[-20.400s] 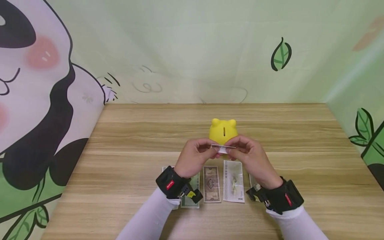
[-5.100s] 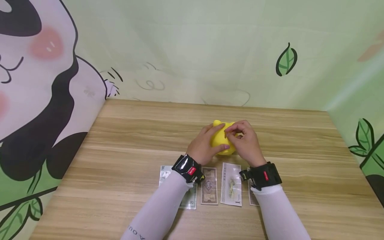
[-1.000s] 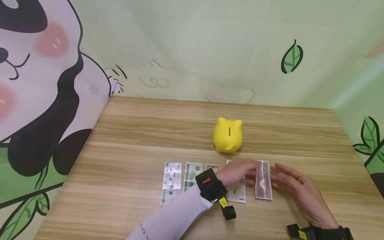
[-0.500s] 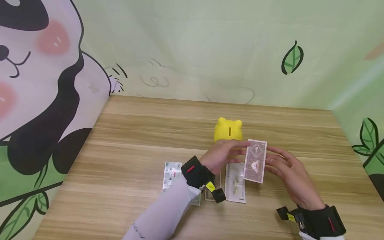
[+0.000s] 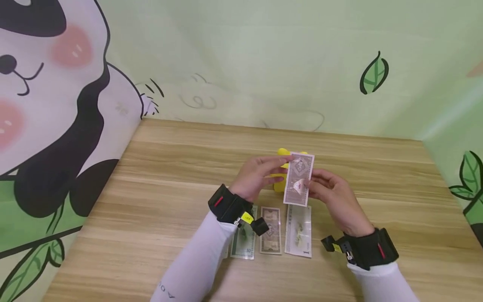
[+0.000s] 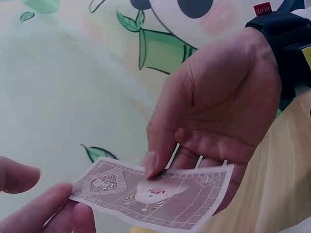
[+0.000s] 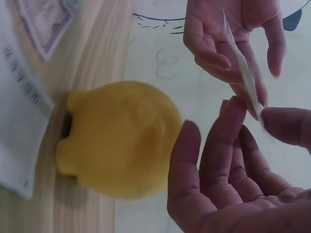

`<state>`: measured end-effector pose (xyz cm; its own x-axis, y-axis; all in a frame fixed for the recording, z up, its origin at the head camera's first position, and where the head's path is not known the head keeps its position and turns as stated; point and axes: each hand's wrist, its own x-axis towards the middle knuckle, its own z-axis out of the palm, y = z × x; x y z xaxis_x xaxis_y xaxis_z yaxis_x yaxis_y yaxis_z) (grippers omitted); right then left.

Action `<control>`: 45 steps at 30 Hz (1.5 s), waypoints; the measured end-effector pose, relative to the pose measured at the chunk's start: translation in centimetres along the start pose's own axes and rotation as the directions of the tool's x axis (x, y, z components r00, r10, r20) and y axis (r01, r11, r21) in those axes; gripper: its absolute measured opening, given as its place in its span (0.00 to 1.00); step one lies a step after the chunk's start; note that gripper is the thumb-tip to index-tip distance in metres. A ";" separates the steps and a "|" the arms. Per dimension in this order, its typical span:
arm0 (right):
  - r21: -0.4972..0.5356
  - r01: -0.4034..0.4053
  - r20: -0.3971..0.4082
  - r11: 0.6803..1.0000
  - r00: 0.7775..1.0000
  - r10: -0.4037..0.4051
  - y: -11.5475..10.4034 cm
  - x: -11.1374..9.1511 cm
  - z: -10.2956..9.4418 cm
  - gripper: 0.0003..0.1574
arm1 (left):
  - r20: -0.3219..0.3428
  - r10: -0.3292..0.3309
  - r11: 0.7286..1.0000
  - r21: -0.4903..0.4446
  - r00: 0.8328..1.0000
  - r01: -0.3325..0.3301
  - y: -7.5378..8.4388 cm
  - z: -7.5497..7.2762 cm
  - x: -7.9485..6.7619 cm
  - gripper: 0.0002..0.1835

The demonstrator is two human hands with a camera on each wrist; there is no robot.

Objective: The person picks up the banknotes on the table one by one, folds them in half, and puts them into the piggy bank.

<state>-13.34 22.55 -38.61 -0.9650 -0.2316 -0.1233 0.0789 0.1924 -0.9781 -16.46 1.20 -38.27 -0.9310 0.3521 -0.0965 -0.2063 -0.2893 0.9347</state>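
Note:
My right hand pinches a mauve play banknote between thumb and fingers, near the middle of its right edge. The note is held upright above the table, its patterned face towards me. In the left wrist view, the right thumb lies on the note's printed face. My left hand is at the note's upper left, fingers extended, a fingertip right at its corner. Behind the note and partly hidden by it stands a yellow pig-shaped money box; its top slot is hidden in the head view.
On the wooden table, a green banknote, a brown banknote and a white banknote lie in a row nearer me. The left sleeve covers most of another note. Printed cloth walls border the table.
The mauve banknote has been lifted from the right end of the row and carried up and left, in front of the money box. Both hands moved with it; the right now pinches it.

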 end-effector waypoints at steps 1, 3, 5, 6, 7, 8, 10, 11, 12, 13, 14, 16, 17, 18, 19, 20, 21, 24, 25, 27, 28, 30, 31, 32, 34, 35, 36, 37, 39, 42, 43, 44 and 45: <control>0.008 0.001 -0.001 1.000 1.000 -0.001 -0.1 0.2 0.2 0.28 | -0.003 0.011 1.000 -0.001 1.000 -0.011 0.1 -0.2 0.0 0.17; 0.029 0.009 -0.004 1.000 1.000 -0.008 -0.3 0.6 0.5 0.26 | -0.014 0.033 0.999 -0.014 0.999 -0.033 0.3 -0.6 0.0 0.17; 0.052 0.022 -0.007 0.998 1.000 -0.021 -0.5 1.0 0.9 0.25 | -0.028 0.051 0.999 -0.015 0.998 -0.051 0.3 -0.9 0.1 0.17; 0.063 0.029 -0.008 0.998 1.000 -0.028 -0.5 1.1 1.0 0.25 | -0.036 0.058 0.998 -0.016 0.998 -0.058 0.3 -1.1 0.1 0.17; 0.073 0.033 -0.011 0.997 0.999 -0.032 -0.6 1.2 1.2 0.24 | -0.044 0.060 0.998 -0.019 0.997 -0.060 0.2 -1.2 0.1 0.17; 0.083 0.035 -0.012 0.996 0.999 -0.034 -0.6 1.3 1.3 0.23 | -0.053 0.061 0.998 -0.019 0.997 -0.062 0.2 -1.3 0.2 0.17; 0.100 0.035 -0.016 0.994 0.999 -0.034 -0.6 1.4 1.4 0.22 | -0.067 0.065 0.998 -0.008 0.996 -0.066 0.0 -1.4 0.3 0.15; 0.106 0.034 -0.020 0.994 0.999 -0.032 -0.6 1.4 1.5 0.22 | -0.072 0.065 0.998 -0.005 0.995 -0.066 0.0 -1.4 0.3 0.14; 0.114 0.035 -0.023 0.993 0.999 -0.032 -0.6 1.4 1.5 0.21 | -0.076 0.063 0.998 -0.006 0.995 -0.064 -0.1 -1.4 0.3 0.14; 0.119 0.036 -0.028 0.992 0.999 -0.033 -0.6 1.4 1.4 0.21 | -0.080 0.061 0.998 -0.006 0.995 -0.062 -0.1 -1.4 0.3 0.13; 0.123 0.040 -0.033 0.992 0.999 -0.036 -0.6 1.4 1.4 0.21 | -0.079 0.060 0.998 -0.009 0.995 -0.061 -0.2 -1.4 0.4 0.13; 0.136 0.048 -0.042 0.989 0.998 -0.043 -0.7 1.4 1.3 0.20 | -0.069 0.051 0.999 -0.014 0.996 -0.052 -0.4 -1.3 0.5 0.14; 0.141 0.052 -0.045 0.989 0.998 -0.046 -0.7 1.3 1.2 0.20 | -0.062 0.043 0.999 -0.011 0.997 -0.044 -0.5 -1.3 0.5 0.14; 0.143 0.056 -0.047 0.988 0.998 -0.050 -0.7 1.3 1.1 0.20 | -0.057 0.038 0.999 -0.009 0.998 -0.039 -0.7 -1.3 0.6 0.15; 0.146 0.058 -0.048 0.988 0.997 -0.052 -0.8 1.3 1.0 0.19 | -0.049 0.033 0.999 -0.001 0.998 -0.033 -0.8 -1.3 0.6 0.15; 0.150 0.061 -0.049 0.987 0.997 -0.054 -0.8 1.3 1.0 0.19 | -0.042 0.027 1.000 0.004 0.999 -0.027 -1.0 -1.3 0.6 0.15; 0.148 0.062 -0.049 0.987 0.997 -0.055 -0.8 1.3 0.9 0.19 | -0.038 0.022 1.000 0.012 0.999 -0.022 -1.1 -1.3 0.7 0.16; 0.150 0.077 -0.055 0.986 0.996 -0.069 -0.7 1.3 0.7 0.19 | -0.018 0.012 1.000 0.014 1.000 -0.012 -1.3 -1.2 0.7 0.14; 0.151 0.082 -0.058 0.985 0.996 -0.074 -0.7 1.3 0.7 0.18 | -0.011 0.011 1.000 0.004 1.000 -0.011 -1.3 -1.2 0.7 0.13; 0.149 0.092 -0.065 0.985 0.994 -0.083 -0.5 1.3 0.6 0.18 | 0.004 0.012 1.000 -0.008 1.000 -0.012 -1.4 -1.1 0.7 0.12; 0.153 0.098 -0.067 0.983 0.994 -0.088 -0.5 1.3 0.5 0.17 | 0.011 0.012 1.000 -0.015 1.000 -0.012 -1.3 -1.0 0.7 0.11; 0.163 0.103 -0.068 0.981 0.993 -0.093 -0.4 1.3 0.4 0.15 | 0.018 0.012 1.000 -0.027 1.000 -0.012 -1.4 -0.9 0.7 0.11; 0.165 0.104 -0.065 0.981 0.993 -0.095 -0.4 1.3 0.4 0.15 | 0.018 0.011 1.000 -0.028 1.000 -0.011 -1.4 -0.9 0.7 0.10; 0.169 0.105 -0.062 0.980 0.993 -0.096 -0.4 1.3 0.3 0.14 | 0.018 0.010 1.000 -0.026 1.000 -0.010 -1.4 -0.8 0.7 0.11; 0.174 0.107 -0.052 0.979 0.994 -0.099 -0.4 1.3 0.3 0.14 | 0.016 0.004 1.000 -0.020 1.000 -0.004 -1.4 -0.8 0.7 0.11; 0.172 0.106 -0.047 0.979 0.994 -0.099 -0.4 1.3 0.2 0.14 | 0.016 0.001 1.000 -0.014 1.000 -0.001 -1.5 -0.8 0.7 0.11; 0.170 0.106 -0.046 0.980 0.994 -0.099 -0.4 1.3 0.2 0.14 | 0.015 -0.003 1.000 -0.001 1.000 0.003 -1.5 -0.7 0.7 0.12; 0.166 0.103 -0.043 0.981 0.994 -0.097 -0.4 1.3 0.2 0.14 | 0.015 -0.007 1.000 0.009 1.000 0.006 -1.5 -0.7 0.8 0.12; 0.153 0.097 -0.039 0.983 0.995 -0.092 -0.4 1.3 0.2 0.14 | 0.013 -0.013 0.999 0.031 1.000 0.012 -1.5 -0.6 0.8 0.14; 0.153 0.079 -0.042 0.985 0.996 -0.074 -0.5 1.4 0.2 0.16 | 0.005 -0.020 0.998 0.063 1.000 0.019 -1.6 -0.6 1.0 0.14; 0.154 0.074 -0.042 0.985 0.997 -0.068 -0.5 1.4 0.2 0.16 | 0.003 -0.021 0.997 0.073 1.000 0.020 -1.7 -0.6 1.0 0.14; 0.155 0.070 -0.043 0.985 0.997 -0.064 -0.5 1.4 0.2 0.17 | -0.001 -0.023 0.996 0.084 1.000 0.023 -1.7 -0.6 1.0 0.13; 0.156 0.067 -0.043 0.986 0.997 -0.061 -0.5 1.4 0.2 0.17 | -0.007 -0.025 0.995 0.100 1.000 0.026 -1.7 -0.6 1.1 0.12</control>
<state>-14.71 21.93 -38.31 -0.9779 -0.2013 -0.0561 0.0520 0.0256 -0.9983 -17.28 1.52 -40.19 -0.9275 0.3532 -0.1225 -0.1992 -0.1897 0.9614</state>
